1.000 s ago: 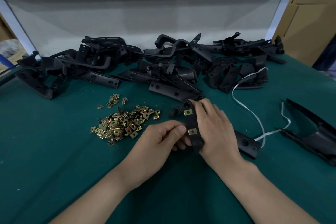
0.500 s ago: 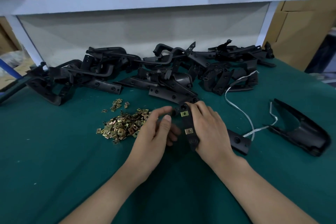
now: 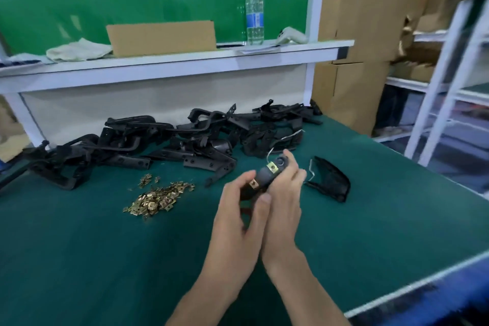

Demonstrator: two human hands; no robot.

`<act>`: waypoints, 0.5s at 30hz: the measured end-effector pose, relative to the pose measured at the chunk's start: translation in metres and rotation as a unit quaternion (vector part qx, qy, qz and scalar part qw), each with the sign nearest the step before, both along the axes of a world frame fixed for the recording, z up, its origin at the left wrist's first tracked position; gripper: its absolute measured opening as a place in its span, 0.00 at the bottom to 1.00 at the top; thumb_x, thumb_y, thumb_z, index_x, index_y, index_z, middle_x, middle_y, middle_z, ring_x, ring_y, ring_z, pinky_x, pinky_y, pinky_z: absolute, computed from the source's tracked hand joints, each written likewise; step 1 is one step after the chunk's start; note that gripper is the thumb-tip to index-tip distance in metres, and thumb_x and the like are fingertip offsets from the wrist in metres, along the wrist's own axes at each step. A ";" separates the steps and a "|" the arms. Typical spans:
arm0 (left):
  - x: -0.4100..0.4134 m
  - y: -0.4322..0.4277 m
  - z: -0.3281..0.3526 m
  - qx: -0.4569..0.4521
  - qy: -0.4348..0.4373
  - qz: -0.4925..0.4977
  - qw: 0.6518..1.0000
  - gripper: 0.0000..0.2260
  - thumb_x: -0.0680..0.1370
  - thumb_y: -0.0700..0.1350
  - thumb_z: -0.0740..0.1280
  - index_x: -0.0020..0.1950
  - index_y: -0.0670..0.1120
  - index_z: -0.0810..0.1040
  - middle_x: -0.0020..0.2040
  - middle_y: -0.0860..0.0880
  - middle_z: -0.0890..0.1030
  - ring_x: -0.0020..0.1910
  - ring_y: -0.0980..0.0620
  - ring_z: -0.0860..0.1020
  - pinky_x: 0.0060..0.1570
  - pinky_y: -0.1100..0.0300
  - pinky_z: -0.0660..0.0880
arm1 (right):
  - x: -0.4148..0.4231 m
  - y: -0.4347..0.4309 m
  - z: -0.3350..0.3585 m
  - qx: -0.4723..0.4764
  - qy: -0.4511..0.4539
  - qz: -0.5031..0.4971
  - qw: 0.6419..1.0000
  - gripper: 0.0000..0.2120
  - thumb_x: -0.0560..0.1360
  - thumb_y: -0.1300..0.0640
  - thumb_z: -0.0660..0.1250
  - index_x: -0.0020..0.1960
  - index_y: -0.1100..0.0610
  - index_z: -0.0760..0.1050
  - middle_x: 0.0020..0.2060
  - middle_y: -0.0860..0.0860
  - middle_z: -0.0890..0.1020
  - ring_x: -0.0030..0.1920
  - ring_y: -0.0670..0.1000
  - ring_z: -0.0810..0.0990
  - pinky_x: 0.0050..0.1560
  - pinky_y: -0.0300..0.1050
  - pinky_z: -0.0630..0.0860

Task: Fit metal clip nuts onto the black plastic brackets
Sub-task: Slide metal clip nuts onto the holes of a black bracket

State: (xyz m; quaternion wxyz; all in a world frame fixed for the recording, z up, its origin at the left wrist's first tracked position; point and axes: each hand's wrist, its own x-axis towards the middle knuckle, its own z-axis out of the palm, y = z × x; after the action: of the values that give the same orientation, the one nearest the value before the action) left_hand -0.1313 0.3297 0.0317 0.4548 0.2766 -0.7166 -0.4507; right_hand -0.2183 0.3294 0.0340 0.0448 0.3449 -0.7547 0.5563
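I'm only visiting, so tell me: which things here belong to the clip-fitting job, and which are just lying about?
In the job: left hand and right hand gripping one bracket, its two fitted clips, the loose clip pile, the bracket heap.
Lying about: water bottle, cardboard piece, cloth, all on the shelf.

A water bottle [image 3: 254, 8], a cardboard sheet [image 3: 161, 38] and a pale cloth [image 3: 79, 49] sit on the white shelf [image 3: 169, 66] behind the green table [image 3: 105, 259]; cardboard boxes [image 3: 370, 21] and a white rack [image 3: 447, 82] stand beside it.
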 end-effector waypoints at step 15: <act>-0.068 0.071 0.028 -0.103 -0.047 -0.103 0.988 0.16 0.80 0.38 0.67 0.56 0.62 0.77 0.46 0.63 0.82 0.42 0.63 0.82 0.44 0.77 0.71 | -0.077 0.150 -0.006 -0.077 0.042 0.021 0.996 0.40 0.77 0.50 0.70 0.78 0.38 0.48 0.63 0.40 0.62 0.58 0.40 0.73 0.50 0.34 0.69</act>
State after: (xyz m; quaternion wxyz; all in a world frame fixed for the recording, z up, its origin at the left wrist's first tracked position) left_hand -0.1994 0.4009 0.0599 0.3973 0.1736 -0.8048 -0.4052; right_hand -0.2955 0.4798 0.0281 0.0912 0.3793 -0.6995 0.5988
